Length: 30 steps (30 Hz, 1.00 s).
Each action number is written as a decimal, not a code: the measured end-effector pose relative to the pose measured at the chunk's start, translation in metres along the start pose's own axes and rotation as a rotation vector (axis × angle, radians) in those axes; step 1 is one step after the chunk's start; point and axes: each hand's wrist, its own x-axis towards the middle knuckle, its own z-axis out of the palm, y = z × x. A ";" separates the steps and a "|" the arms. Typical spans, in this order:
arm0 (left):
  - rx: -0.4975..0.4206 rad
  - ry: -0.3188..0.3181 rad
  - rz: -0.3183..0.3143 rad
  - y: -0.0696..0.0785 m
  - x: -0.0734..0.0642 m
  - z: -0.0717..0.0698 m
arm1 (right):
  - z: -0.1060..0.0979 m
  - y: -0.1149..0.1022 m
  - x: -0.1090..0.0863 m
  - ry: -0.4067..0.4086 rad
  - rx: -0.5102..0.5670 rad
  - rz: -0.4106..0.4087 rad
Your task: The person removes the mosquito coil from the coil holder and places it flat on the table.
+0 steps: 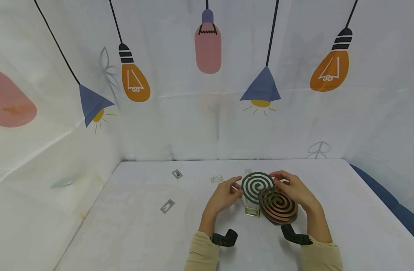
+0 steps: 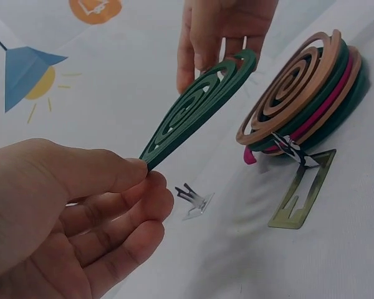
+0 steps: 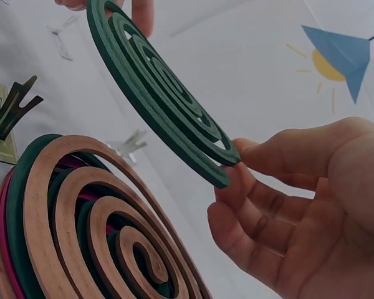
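Note:
A green mosquito coil [image 1: 257,187] is held up above the table between both hands. My left hand [image 1: 226,194] pinches its left edge between thumb and index finger, the other fingers loosely bent below. On the opposite edge, my right hand [image 1: 296,191] pinches the coil [image 3: 165,87] near its outer end. Just below and to the right lies a stack of coils [image 1: 282,210], brown on top, with green and magenta layers showing in the left wrist view. Beside the stack, a gold-coloured metal coil stand [image 2: 304,193] with raised prongs lies on the table.
Silvery metal stands lie on the white table [image 1: 132,233]: one [image 1: 177,174] at the back left, another [image 1: 167,206] nearer, and one [image 1: 216,178] behind the left hand. A white cloth [image 1: 179,124] printed with lamps hangs behind the table.

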 end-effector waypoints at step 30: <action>0.101 -0.067 0.049 0.004 0.000 0.005 | -0.003 0.001 0.000 0.013 -0.089 0.015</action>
